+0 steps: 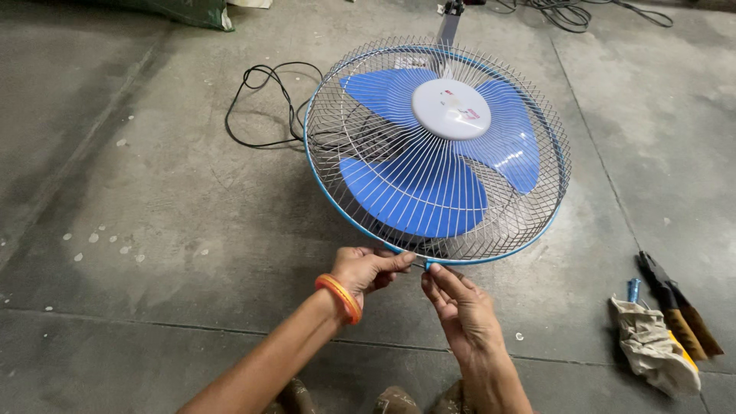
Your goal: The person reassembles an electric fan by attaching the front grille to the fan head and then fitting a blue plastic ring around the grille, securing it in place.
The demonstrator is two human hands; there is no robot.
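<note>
A single head-worn camera looks steeply down and forward, close above a grey concrete floor (153, 230), with a blue-bladed wire-caged fan (437, 149) filling the frame's centre.

Fan guard (491, 222): thin metal wire, bright plated finish, slight sheen. Rim band (337, 207): blue plastic, smooth, semi-gloss. 3 blades (418, 195): blue plastic, smooth, approx. satin. Centre cap (451, 108): white plastic, glossy. Cable (264, 107): black rubber/plastic sheath, matt. Floor (153, 215): bare concrete, rough, matt, pale specks and stains. Rag (652, 345): off-white cloth, creased, soiled. Pliers (667, 295): dark metal jaws, dull; grips look like brown and yellow plastic, worn. Bangle (340, 295) on left wrist: orange, smooth, glossy, prob. plastic. Left hand (368, 268) and right hand (458, 307): bare skin at rim band.
</note>
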